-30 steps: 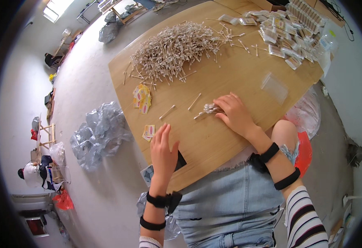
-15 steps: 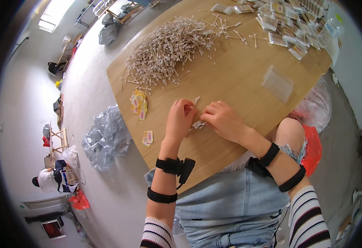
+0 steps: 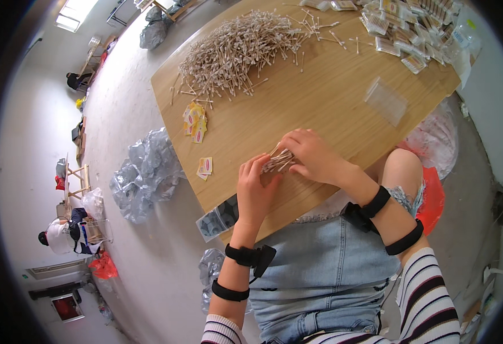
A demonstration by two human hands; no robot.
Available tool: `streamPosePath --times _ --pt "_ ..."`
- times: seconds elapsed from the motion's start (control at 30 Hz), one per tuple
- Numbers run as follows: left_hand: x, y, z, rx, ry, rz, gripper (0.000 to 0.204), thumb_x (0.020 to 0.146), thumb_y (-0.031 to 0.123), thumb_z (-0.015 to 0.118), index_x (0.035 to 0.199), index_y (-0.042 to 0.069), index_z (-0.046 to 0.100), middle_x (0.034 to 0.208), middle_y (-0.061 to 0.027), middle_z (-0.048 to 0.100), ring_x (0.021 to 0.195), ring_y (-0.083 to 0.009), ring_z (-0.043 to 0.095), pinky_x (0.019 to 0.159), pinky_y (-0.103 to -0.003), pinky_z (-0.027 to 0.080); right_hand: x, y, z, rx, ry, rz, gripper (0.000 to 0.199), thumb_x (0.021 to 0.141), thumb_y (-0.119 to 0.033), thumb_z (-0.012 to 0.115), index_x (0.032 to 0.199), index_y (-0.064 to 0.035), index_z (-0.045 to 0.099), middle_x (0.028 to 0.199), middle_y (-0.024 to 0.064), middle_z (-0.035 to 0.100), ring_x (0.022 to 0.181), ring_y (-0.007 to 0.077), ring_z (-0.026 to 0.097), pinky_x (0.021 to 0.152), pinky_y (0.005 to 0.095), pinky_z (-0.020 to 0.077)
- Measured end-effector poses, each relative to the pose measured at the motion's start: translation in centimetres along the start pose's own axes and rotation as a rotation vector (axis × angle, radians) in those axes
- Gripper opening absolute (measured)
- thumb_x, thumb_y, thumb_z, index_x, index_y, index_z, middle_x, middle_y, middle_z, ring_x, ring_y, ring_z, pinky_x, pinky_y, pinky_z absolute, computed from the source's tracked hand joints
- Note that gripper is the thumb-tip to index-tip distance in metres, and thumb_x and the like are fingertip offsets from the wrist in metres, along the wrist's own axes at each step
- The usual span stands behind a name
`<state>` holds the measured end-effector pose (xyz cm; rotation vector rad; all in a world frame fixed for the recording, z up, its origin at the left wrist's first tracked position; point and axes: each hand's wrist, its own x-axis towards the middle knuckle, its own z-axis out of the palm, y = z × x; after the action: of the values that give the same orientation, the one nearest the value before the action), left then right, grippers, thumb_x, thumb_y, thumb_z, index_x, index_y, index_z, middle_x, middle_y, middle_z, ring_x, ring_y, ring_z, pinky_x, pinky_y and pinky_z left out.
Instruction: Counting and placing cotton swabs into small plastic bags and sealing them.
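Between my hands on the wooden table lies a small bundle of cotton swabs (image 3: pixel 281 160). My right hand (image 3: pixel 314 156) curves over its right end, fingers on the far side and thumb on the near side, closed on the swabs. At the bundle's left end is my left hand (image 3: pixel 257 186), its thumb spread away from the fingers and its fingertips touching the swab tips. A large heap of loose cotton swabs (image 3: pixel 234 51) covers the far left of the table. Small yellow-and-white cards (image 3: pixel 195 121) lie left of my hands, with a few more cards (image 3: pixel 205 166) nearer.
Filled clear packets of swabs (image 3: pixel 400 34) pile up at the far right, beside a clear bottle (image 3: pixel 462 38). Flat clear bags (image 3: pixel 386 102) lie near the right edge. Crumpled grey plastic (image 3: pixel 145 175) sits on the floor left of the table (image 3: pixel 320 86).
My left hand has loosened from its pinch and spread its thumb, shifting nearer and slightly right. The swab bundle shows more fully between my hands. The view has shifted a little.
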<state>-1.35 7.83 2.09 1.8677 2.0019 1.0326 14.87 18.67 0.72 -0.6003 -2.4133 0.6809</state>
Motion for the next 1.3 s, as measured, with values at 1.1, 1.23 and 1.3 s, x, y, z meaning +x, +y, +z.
streamPosePath --times 1.1,1.23,1.3 --pt "-3.6 0.3 -0.3 0.150 0.056 0.012 0.028 0.077 0.005 0.070 0.104 0.007 0.064 0.108 -0.0086 0.065 0.104 -0.0299 0.058 0.090 -0.040 0.047 1.2 0.1 1.8 -0.063 0.032 -0.037 0.004 0.081 -0.009 0.064 0.084 -0.0063 0.063 0.089 0.0089 0.062 0.090 0.0278 0.058 0.083 0.0390 0.0451" --pt "-4.2 1.4 0.4 0.277 0.104 -0.069 0.053 0.076 0.007 0.072 0.126 0.005 0.052 0.130 -0.0155 0.052 0.121 -0.0339 0.046 0.104 -0.044 0.036 0.9 -0.8 1.3 0.067 0.009 0.014 0.012 0.084 -0.010 0.061 0.094 -0.0050 0.066 0.095 0.0095 0.065 0.096 0.0278 0.059 0.087 0.0396 0.0445" --pt "-4.7 1.9 1.2 0.286 0.084 -0.070 0.062 0.078 0.009 0.070 0.134 0.003 0.046 0.138 -0.0180 0.046 0.129 -0.0358 0.041 0.109 -0.045 0.031 0.8 -1.3 0.3 0.080 0.037 0.067 0.015 0.086 -0.011 0.059 0.098 -0.0048 0.066 0.098 0.0093 0.066 0.100 0.0268 0.060 0.090 0.0408 0.0438"
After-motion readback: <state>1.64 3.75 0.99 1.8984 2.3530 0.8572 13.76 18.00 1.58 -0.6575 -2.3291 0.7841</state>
